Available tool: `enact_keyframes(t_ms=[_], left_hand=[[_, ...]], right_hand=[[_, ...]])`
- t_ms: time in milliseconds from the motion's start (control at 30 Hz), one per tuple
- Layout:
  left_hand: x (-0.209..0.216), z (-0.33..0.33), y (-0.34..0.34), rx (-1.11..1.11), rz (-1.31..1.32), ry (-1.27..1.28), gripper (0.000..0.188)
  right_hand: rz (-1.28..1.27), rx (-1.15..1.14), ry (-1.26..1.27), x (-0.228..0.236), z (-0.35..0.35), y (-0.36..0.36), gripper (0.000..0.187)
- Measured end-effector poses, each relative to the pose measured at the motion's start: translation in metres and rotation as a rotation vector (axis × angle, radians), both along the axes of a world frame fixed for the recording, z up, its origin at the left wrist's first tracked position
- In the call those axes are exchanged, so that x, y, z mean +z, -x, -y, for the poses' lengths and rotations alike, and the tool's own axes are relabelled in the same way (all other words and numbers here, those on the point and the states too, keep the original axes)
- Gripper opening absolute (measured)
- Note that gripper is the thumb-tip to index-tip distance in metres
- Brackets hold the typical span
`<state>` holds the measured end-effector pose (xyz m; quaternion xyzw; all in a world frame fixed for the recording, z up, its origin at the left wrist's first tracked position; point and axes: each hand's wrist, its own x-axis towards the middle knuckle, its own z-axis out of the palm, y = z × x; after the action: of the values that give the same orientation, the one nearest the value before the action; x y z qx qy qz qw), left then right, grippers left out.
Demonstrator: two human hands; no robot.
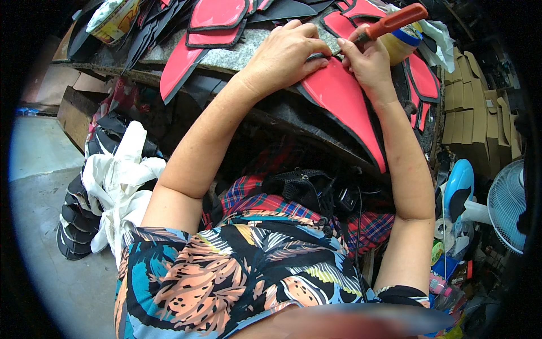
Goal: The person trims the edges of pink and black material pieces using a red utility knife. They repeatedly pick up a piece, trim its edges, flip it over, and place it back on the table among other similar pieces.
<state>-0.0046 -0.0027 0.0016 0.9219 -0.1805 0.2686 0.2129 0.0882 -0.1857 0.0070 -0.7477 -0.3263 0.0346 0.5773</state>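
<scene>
A long, pointed red shoe-upper piece (345, 101) with a black border lies over the worktable's near edge, its tip hanging toward me. My left hand (291, 53) presses on its far end, thumb and fingers pinched together at the edge. In my right hand (370, 65) is a red-handled tool (395, 21), shaped like a screwdriver. Its handle points up and to the right. The working end is mostly covered by my fingers, close to the left fingertips. My right thumb and fingers also meet the piece's edge.
More red pieces (217, 14) and dark stacked cut-outs (152, 34) lie on the grey worktable (223, 58). A tub with a blue rim (398, 48) stands behind my right hand. Folded cardboard (471, 107) and a fan (506, 206) are at the right; white cloth (127, 175) hangs at left.
</scene>
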Motion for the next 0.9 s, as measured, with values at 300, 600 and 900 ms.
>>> enact_keyframes(t_ms=[300, 600, 900], left_hand=[[-0.002, 0.004, 0.005, 0.111, 0.082, -0.066, 0.025], [0.001, 0.002, 0.003, 0.072, 0.019, -0.058, 0.022], [-0.001, 0.002, 0.003, 0.074, 0.040, -0.059, 0.022]], right_hand=[[-0.075, 0.025, -0.031, -0.002, -0.002, -0.001, 0.017], [-0.244, 0.087, -0.078, 0.004, 0.004, -0.008, 0.016], [-0.298, 0.115, -0.122, 0.005, 0.006, -0.007, 0.017]])
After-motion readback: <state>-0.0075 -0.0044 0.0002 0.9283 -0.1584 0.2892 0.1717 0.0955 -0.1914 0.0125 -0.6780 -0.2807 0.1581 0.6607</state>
